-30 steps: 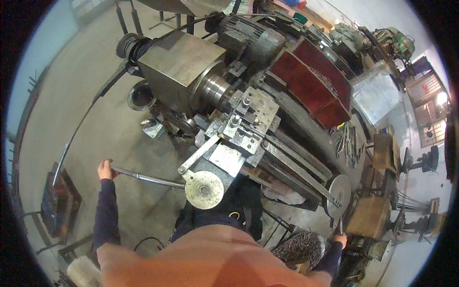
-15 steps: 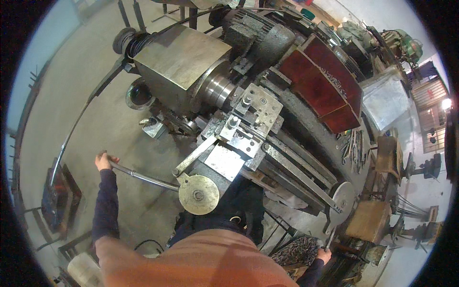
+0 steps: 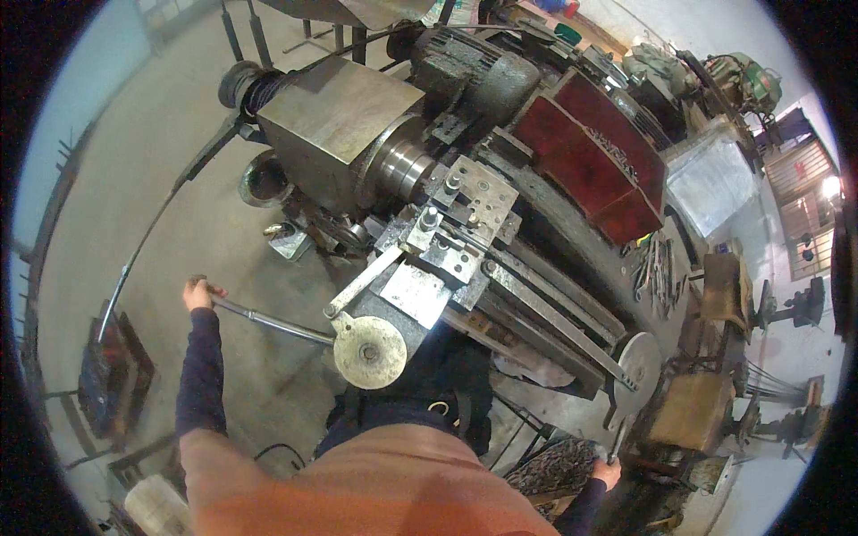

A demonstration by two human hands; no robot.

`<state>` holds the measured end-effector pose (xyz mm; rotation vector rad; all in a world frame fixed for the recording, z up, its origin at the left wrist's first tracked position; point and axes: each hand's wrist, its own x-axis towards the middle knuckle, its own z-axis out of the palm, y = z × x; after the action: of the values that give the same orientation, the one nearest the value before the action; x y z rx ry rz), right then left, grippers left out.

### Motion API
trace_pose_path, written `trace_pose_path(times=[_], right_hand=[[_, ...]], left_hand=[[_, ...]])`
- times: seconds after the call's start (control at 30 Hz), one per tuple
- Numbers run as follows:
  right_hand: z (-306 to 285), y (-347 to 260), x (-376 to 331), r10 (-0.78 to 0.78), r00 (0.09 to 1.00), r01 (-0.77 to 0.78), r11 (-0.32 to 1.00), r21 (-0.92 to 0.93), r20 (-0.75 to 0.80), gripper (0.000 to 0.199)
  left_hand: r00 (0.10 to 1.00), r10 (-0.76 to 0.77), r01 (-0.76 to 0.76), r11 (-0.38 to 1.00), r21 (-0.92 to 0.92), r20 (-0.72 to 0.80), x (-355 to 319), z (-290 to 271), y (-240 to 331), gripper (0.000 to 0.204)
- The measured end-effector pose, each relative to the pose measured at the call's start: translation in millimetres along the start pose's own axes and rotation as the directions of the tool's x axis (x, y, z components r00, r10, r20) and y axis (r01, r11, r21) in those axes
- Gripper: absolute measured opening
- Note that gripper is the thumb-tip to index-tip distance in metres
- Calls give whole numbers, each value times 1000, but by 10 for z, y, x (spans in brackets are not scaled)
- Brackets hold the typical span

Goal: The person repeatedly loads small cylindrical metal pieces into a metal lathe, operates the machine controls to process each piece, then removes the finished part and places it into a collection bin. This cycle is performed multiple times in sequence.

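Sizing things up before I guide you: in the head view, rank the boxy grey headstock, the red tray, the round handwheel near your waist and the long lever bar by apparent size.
1. Boxy grey headstock
2. Red tray, close to the headstock, so that order is unsure
3. Round handwheel
4. Lever bar, long but thin, gripped by the left hand

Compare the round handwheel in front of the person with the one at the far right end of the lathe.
The near handwheel faces the camera as a full pale disc; the right handwheel is seen tilted and looks greyer. A long lever, gripped by the left hand, ends beside the near one; the right hand is below the other. Both are round metal discs.
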<state>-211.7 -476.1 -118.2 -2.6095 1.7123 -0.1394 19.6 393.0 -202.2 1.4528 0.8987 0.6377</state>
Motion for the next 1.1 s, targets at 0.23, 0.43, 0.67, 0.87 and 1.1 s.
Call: trace_pose_path(times=[0.23, 0.43, 0.67, 0.87, 1.1], right_hand=[[-131, -324, 253, -82, 997, 83, 989, -126, 11, 49], [26, 95, 1411, -240, 966, 256, 941, -221, 95, 37], [173, -54, 1812, -213, 974, 173, 923, -342, -81, 53], [443, 212, 1338, -438, 803, 382, 899, -214, -404, 62], [195, 116, 363, -192, 966, 203, 978, 48, -176, 44]], left_hand=[[999, -30, 22, 965, 262, 26, 49, -329, -47, 33], [980, -179, 118, 876, 468, 89, 161, -492, 43, 35], [892, -28, -393, 447, 804, 452, 666, 183, 346, 30], [690, 71, -723, 90, 685, 720, 617, 1430, -87, 31], [693, -11, -720, 27, 693, 721, 699, 1931, -475, 27]])
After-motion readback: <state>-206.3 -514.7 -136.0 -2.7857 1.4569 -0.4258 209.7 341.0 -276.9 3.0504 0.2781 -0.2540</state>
